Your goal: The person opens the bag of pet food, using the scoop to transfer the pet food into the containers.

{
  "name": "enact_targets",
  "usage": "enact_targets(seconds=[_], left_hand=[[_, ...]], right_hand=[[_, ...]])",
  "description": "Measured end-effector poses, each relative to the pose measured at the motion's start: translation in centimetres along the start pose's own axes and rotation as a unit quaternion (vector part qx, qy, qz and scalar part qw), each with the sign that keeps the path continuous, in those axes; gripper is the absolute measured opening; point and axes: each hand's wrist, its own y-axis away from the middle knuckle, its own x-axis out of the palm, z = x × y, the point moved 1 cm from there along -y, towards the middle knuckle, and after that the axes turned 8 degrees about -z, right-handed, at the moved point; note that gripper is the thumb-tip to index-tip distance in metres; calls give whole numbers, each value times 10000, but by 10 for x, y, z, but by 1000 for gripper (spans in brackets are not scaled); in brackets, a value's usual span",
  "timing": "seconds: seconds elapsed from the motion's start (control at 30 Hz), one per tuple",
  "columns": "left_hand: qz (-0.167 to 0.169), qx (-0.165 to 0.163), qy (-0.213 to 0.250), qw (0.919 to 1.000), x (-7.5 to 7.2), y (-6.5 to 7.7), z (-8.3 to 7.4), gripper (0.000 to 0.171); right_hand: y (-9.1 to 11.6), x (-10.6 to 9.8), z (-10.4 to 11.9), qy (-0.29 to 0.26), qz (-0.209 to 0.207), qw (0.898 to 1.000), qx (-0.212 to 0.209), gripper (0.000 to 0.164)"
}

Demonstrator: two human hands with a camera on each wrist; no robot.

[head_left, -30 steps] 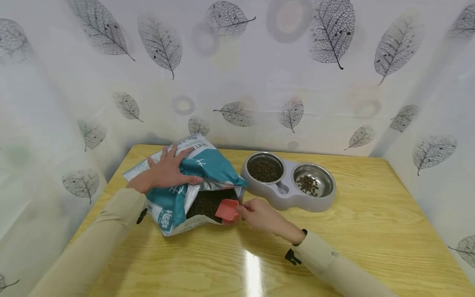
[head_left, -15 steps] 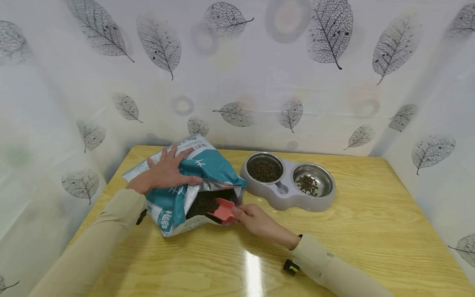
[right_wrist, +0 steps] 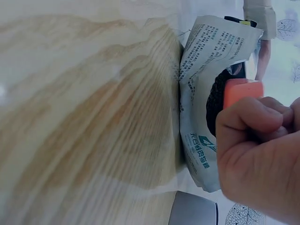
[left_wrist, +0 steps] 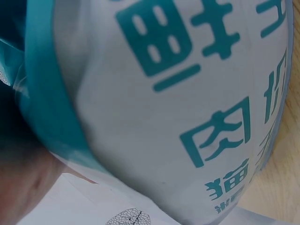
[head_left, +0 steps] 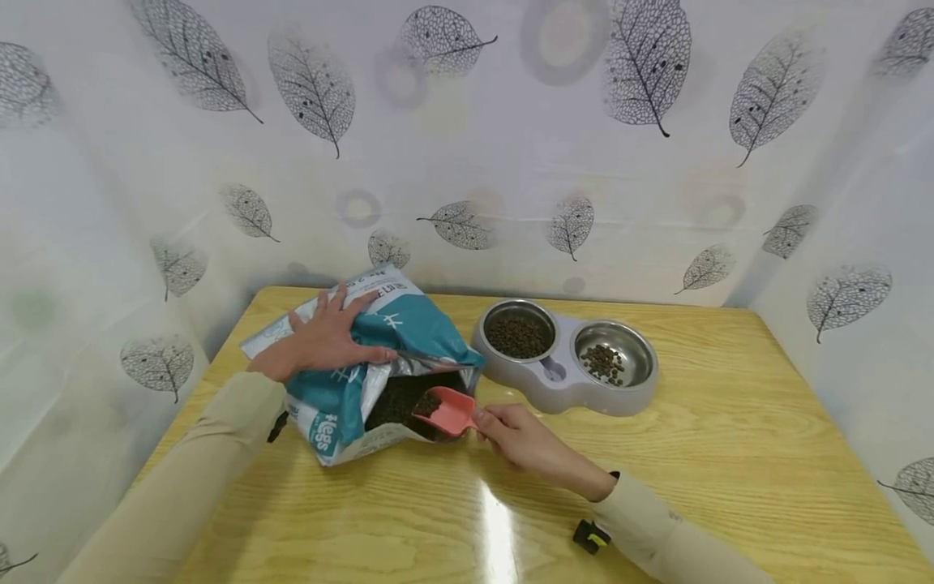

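Note:
A teal and white pet food bag [head_left: 423,328] lies on its side, its mouth gaping toward the front right with dark brown kibble [head_left: 394,401] inside. My left hand [head_left: 326,334] rests spread on top of the bag; printed lettering on the bag [left_wrist: 154,108] fills the left wrist view. My right hand [head_left: 521,438] grips the handle of a pink scoop [head_left: 454,412] at the bag's mouth. Some kibble sits in the front of the scoop. In the right wrist view the curled fingers [right_wrist: 253,115] hide the handle, and the scoop shows orange-red beyond them.
A grey double feeder [head_left: 562,389] with two steel bowls stands right of the bag. Its left bowl [head_left: 520,304] holds a broad layer of kibble, its right bowl [head_left: 642,357] a small heap. The wooden table [head_left: 730,422] meets a leaf-patterned curtain [head_left: 511,162] behind.
The scoop has dipped into the kibble, then tilted up and drawn back slightly right, now carrying some kibble. My right hand moved with it; my left hand stayed on the bag.

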Motion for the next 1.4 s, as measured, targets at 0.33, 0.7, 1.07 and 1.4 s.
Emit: enact_targets(seconds=[0.33, 0.7, 1.07, 1.4], left_hand=[[5, 3, 60, 10000, 2, 2, 1, 115], [2, -4, 40, 10000, 3, 3, 2, 114], [-21, 38, 84, 10000, 2, 3, 0, 114], [-37, 38, 133, 9999, -2, 4, -2, 114]], right_hand=[[12, -9, 6, -1223, 178, 9914, -423, 51], [17, -15, 10, -1502, 102, 9837, -981, 50], [27, -56, 1, -624, -705, 9922, -816, 48], [42, -103, -10, 1, -1690, 9834, -658, 45]])
